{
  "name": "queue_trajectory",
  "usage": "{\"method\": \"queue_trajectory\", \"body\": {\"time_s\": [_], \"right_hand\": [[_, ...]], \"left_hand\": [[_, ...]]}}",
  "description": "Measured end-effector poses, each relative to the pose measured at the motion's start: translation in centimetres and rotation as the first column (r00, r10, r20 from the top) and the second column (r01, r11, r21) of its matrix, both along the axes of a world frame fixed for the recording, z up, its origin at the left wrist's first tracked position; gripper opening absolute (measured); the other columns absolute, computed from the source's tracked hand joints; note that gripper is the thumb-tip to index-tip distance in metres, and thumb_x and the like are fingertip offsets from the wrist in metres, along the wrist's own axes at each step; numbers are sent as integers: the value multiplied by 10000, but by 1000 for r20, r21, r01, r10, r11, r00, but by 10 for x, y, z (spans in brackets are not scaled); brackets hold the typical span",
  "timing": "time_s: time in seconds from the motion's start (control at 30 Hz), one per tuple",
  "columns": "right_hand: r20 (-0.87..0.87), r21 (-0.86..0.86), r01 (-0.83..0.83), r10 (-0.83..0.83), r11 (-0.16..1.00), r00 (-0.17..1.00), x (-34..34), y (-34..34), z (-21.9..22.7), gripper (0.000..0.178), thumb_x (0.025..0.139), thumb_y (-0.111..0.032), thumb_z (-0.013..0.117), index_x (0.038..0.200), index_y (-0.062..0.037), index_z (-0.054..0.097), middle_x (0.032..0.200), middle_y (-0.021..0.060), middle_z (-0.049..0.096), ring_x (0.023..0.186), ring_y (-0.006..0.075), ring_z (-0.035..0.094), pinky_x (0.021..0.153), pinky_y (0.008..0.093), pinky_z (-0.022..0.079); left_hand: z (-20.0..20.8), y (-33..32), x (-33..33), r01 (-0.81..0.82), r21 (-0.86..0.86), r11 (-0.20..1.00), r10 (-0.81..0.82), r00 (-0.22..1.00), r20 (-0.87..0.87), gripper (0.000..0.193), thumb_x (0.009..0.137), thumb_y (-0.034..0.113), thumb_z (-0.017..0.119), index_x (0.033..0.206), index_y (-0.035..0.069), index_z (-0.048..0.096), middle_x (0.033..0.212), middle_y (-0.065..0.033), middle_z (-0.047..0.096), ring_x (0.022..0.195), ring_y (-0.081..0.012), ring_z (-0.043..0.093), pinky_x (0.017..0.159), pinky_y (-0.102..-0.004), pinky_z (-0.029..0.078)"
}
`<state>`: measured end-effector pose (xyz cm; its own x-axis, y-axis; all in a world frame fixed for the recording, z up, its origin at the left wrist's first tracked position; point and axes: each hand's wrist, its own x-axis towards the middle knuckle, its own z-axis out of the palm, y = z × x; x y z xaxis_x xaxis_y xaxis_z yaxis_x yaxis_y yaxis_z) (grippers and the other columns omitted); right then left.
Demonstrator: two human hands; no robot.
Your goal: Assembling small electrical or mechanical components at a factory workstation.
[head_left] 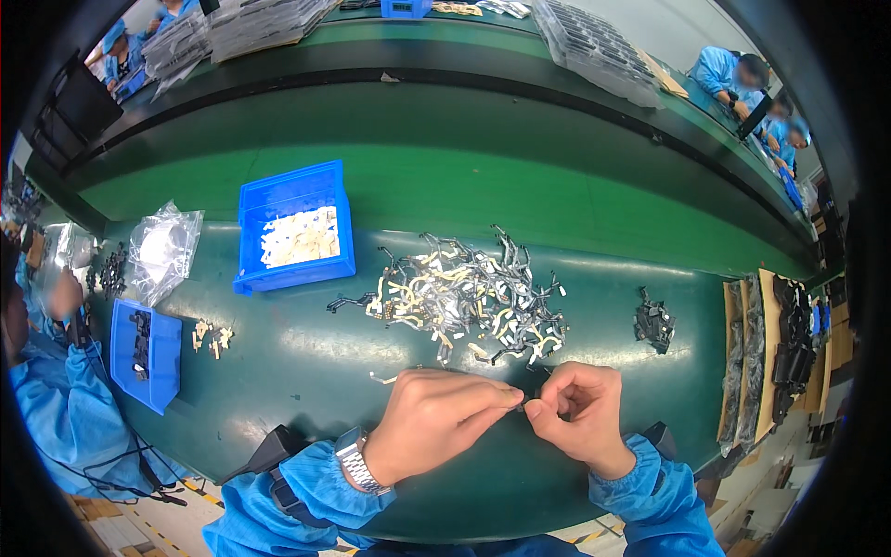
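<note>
Head view: small dark part (522, 405) sits between the two hands, above the near side of the desk (316, 395). Left hand (432, 418): grip together, thumb and finger apparently clamped on the part, which lies off its right-hand tips. Right hand (585, 418): thumb and finger curled just beside it, from the part's right; can't tell if that grip is clamped. Left looks nearer. Part's long axis: too small to read. Cable pile (473, 297) lies just beyond both hands, blue bin (299, 275) farther off, beyond-left.
</note>
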<state>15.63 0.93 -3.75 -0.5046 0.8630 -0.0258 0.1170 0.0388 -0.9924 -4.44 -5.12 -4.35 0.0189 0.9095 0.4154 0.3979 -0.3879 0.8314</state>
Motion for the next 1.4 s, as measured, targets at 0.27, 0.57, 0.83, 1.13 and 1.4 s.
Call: {"method": "queue_trajectory", "body": {"time_s": [0.27, 0.57, 0.83, 1.13, 1.4], "right_hand": [[-37, -43, 5, -6, 999, 999, -1, 0, 3, 193, 773, -24, 807, 729, -46, 621, 641, -70, 585, 551, -35, 385, 464, 169, 255], [-142, -151, -65, 43, 986, 989, 0, 1, 10, 185, 810, -20, 802, 782, -29, 619, 713, -40, 625, 609, -30, 475, 512, 159, 316], [-225, -268, -192, 133, 944, 965, 4, 1, 10, 102, 872, -1, 747, 946, 23, 681, 807, -2, 651, 679, 18, 553, 565, 171, 410], [-360, -379, -325, 185, 867, 914, 7, 4, 1, 139, 938, -76, 698, 1016, 34, 663, 903, 37, 653, 820, 76, 593, 713, 240, 488], [-380, -528, -357, 161, 770, 911, 10, 5, -2, 183, 959, -136, 678, 1056, 15, 640, 934, 40, 646, 855, 82, 585, 715, 233, 472]], "left_hand": [[0, 1, -1, -11, 52, 999, 10, 1000, 15, 120, 773, 41, 754, 887, 73, 741, 886, -63, 751, 738, -245, 729, 618, -327, 564], [0, 2, -4, 21, 73, 997, -25, 998, 61, 172, 753, 19, 760, 915, 79, 759, 903, -75, 754, 749, -251, 730, 623, -323, 561], [6, 0, -2, -4, 45, 999, -3, 990, 144, 172, 760, -12, 792, 908, 74, 791, 875, -71, 725, 696, -162, 699, 587, -256, 554], [5, -1, -2, -15, 16, 1000, 12, 986, 165, 175, 752, -24, 801, 901, 68, 796, 853, -69, 711, 673, -133, 672, 576, -243, 534], [7, -1, 1, -37, 20, 999, 33, 986, 164, 143, 762, -9, 807, 885, 63, 790, 838, -64, 709, 662, -130, 668, 561, -248, 529]]}}
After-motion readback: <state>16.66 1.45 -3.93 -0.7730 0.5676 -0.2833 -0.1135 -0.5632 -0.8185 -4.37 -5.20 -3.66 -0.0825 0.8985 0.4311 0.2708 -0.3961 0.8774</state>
